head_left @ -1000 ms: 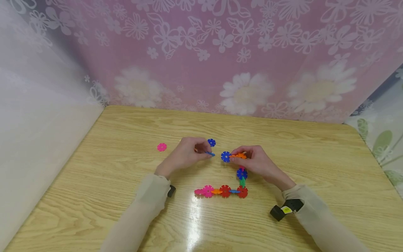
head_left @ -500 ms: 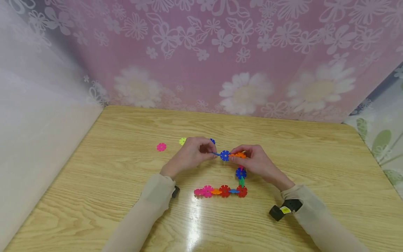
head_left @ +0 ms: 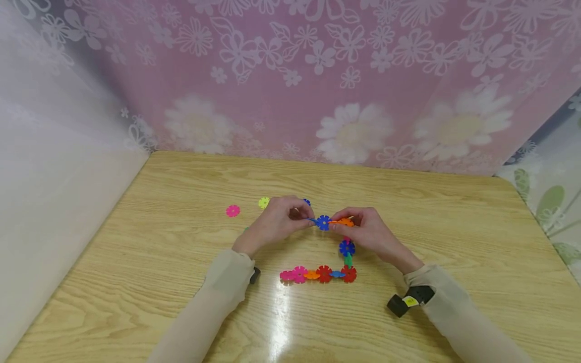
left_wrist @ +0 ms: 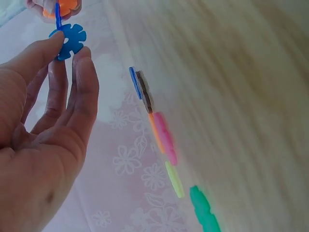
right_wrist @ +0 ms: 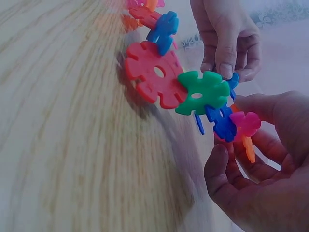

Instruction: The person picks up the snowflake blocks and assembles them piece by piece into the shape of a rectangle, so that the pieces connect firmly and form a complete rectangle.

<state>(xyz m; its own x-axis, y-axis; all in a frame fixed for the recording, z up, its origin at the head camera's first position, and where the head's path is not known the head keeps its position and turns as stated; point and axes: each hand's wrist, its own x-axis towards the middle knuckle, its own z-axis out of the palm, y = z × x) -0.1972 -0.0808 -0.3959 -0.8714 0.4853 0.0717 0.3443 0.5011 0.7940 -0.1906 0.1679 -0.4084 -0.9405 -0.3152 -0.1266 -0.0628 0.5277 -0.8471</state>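
My left hand (head_left: 287,221) pinches a light blue notched disc (left_wrist: 75,40) between thumb and fingers. This disc meets the edge of a dark blue notched disc (head_left: 324,223), which stands at the end of a linked chain. On the other side, my right hand (head_left: 373,234) pinches the chain by the orange discs (head_left: 346,222) at its upper corner. From there the chain runs down through pink, dark blue and green discs (right_wrist: 200,93) to a red corner disc (head_left: 348,274). Its lower row turns left through blue, red and orange discs to pink ones (head_left: 299,275).
Loose pink (head_left: 233,210) and yellow (head_left: 264,202) discs lie on the wooden table (head_left: 181,191) beyond the left hand. A loose green disc (left_wrist: 204,210) and others show in the left wrist view. A flowered curtain (head_left: 272,101) hangs behind the table.
My left hand has moved right and brought the light blue disc against the dark blue one. The yellow disc has come into sight behind it. The right hand has barely moved.
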